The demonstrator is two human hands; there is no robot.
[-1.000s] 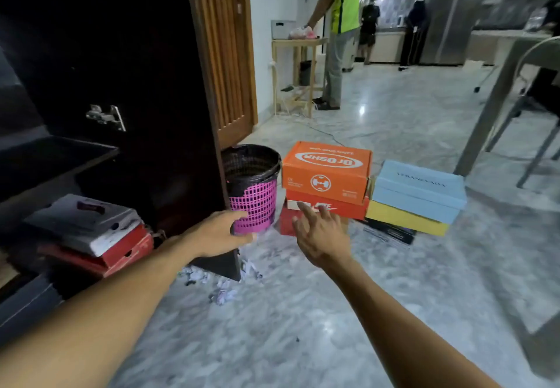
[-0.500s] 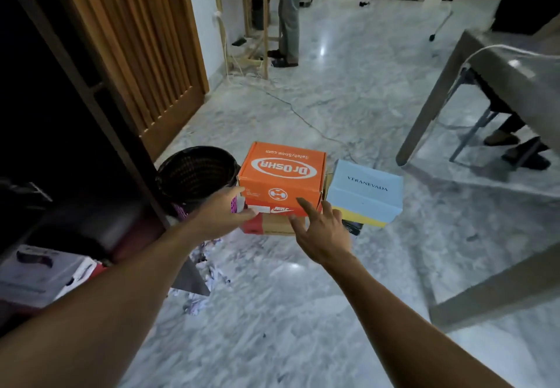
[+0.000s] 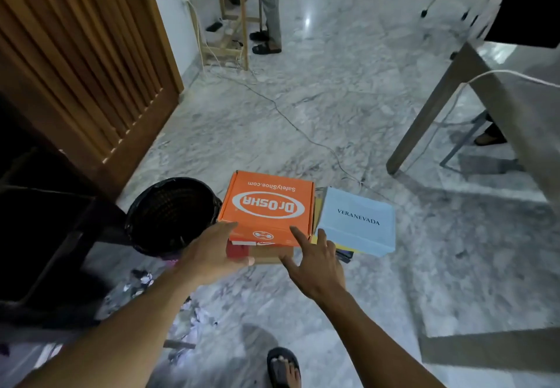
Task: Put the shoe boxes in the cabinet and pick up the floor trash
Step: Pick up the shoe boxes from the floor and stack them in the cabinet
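Shoe-box stack on floor beside cabinet, hands arriving.
Dark cabinet [image 3: 45, 206] stood left, black bin [image 3: 172, 215] before it. Orange shoe box [image 3: 266, 206] topped a floor stack just beside the bin, with pale blue shoe box [image 3: 357, 221] at its right. Within the past second both hands had reached the orange box: left hand [image 3: 212, 254], fingers straight, at its near-left corner; right hand [image 3: 315, 263], fingers spread, forefinger at the near edge. Lift judged imminent. Paper trash [image 3: 142, 281] remained uncollected.

Lower boxes [image 3: 269, 256]: mostly hidden beneath orange box [image 3: 266, 206] and left hand [image 3: 212, 254]. Side stack [image 3: 344, 255]: edges only, under blue box [image 3: 357, 221]. Floor trash [image 3: 197, 315]: blurred. Bystander [image 3: 271, 9]: cut off above legs.
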